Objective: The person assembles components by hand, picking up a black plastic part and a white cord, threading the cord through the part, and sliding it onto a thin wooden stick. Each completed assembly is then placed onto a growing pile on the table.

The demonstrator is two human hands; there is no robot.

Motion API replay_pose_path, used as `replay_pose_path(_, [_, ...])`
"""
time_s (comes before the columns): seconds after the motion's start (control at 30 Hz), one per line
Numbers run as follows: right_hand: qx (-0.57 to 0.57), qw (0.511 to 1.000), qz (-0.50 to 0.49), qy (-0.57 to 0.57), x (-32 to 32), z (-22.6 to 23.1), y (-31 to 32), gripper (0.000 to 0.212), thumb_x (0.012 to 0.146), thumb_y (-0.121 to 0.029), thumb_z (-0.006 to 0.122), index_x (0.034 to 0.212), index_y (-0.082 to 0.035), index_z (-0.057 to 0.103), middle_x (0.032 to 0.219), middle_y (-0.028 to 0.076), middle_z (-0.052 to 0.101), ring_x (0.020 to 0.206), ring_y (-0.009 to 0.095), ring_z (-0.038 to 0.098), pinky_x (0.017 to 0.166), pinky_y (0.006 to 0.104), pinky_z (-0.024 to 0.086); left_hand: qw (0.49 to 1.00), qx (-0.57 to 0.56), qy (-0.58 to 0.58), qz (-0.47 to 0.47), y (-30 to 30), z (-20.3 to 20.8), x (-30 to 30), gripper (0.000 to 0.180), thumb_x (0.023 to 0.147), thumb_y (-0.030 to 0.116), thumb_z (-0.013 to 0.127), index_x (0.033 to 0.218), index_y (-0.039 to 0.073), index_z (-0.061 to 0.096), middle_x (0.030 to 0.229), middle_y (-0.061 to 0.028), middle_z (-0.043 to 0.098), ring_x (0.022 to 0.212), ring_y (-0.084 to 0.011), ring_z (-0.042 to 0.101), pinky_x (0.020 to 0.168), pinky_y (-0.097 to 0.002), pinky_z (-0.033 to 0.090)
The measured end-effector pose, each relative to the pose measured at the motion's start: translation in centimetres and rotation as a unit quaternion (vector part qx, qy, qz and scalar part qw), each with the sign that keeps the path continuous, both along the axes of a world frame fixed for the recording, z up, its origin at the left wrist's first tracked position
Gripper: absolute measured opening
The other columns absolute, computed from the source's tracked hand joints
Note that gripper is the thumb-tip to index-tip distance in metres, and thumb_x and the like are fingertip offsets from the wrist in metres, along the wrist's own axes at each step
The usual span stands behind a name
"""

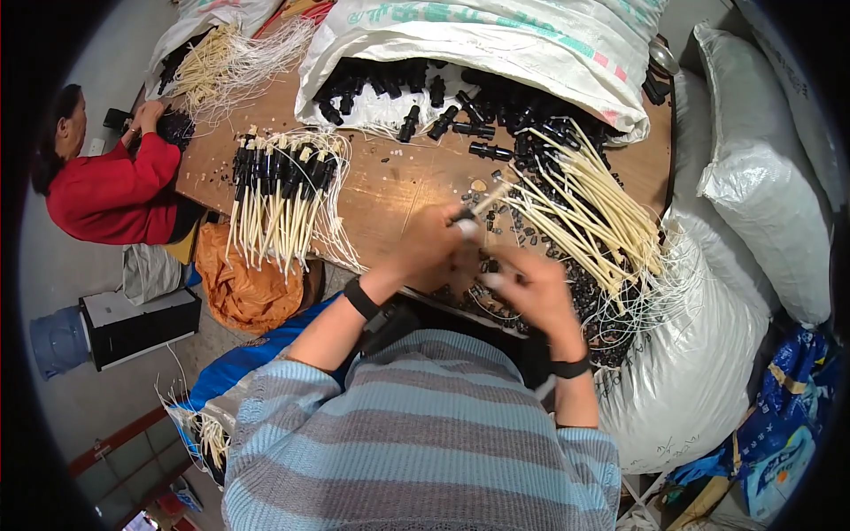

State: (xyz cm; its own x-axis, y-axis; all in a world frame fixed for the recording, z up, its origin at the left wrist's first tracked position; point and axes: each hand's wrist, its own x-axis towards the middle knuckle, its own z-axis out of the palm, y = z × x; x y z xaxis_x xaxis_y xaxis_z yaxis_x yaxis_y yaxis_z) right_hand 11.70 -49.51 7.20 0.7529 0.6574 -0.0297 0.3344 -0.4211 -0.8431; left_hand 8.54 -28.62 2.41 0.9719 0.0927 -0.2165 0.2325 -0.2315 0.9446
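Over the table's near edge, my left hand (428, 248) is closed around a thin cream tube (492, 197) with a black piece at its lower end. My right hand (537, 288) is close beside it, fingers bent and blurred. A small dark part shows near its fingertips, but I cannot tell whether it is gripped. White covers sit on some fingertips. Right of my hands lies a loose pile of cream tubes (584, 217) with white wires. To the left is a row of tubes joined to black sockets (282, 173), their wires trailing.
A large white woven sack (478, 40) spills black sockets (409, 124) onto the brown table (372, 190). Small black parts (575, 292) lie along the near right edge. Filled white sacks (691, 380) crowd the right. A person in red (115, 190) sits at the left end.
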Motion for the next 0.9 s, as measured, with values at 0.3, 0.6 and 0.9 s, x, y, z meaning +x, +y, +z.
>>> replay_pose_path(0.3, [-0.024, 0.973, -0.106, -0.204, -1.7, -3.4, 1.6, 0.016, 0.079, -0.010, 0.066, 0.094, -0.008, 0.069, 0.062, 0.013, 0.060, 0.052, 0.025, 0.061, 0.049, 0.0323, 0.046, 0.985, 0.149, -0.030, -0.085, -0.3, 1.8, -0.2, 0.024, 0.074, -0.004, 0.059, 0.096, 0.002, 0.066, 0.075, -0.0090, 0.064, 0.067, -0.0201, 0.061, 0.062, -0.0314, 0.048])
replay_pose_path(0.6, [-0.051, 0.968, -0.146, -0.200, -1.3, -3.1, 1.9, 0.013, 0.080, -0.012, 0.062, 0.091, -0.009, 0.069, 0.066, 0.014, 0.063, 0.055, 0.030, 0.062, 0.050, 0.0382, 0.047, 0.945, 0.260, -0.140, -0.140, -0.1, 0.3, -1.1, 0.040, 0.069, -0.006, 0.052, 0.105, 0.005, 0.062, 0.096, -0.0154, 0.063, 0.093, -0.0346, 0.059, 0.081, -0.0411, 0.047])
replay_pose_path(0.9, [0.014, 0.982, -0.075, -0.174, -1.2, -4.2, 2.0, 0.017, 0.081, -0.009, 0.063, 0.097, -0.005, 0.066, 0.066, 0.015, 0.062, 0.057, 0.031, 0.063, 0.052, 0.0362, 0.049, 0.946, 0.220, -0.134, -0.195, -0.6, 1.2, -1.0, 0.041, 0.070, -0.006, 0.051, 0.110, 0.004, 0.060, 0.103, -0.0161, 0.062, 0.099, -0.0358, 0.058, 0.085, -0.0422, 0.046])
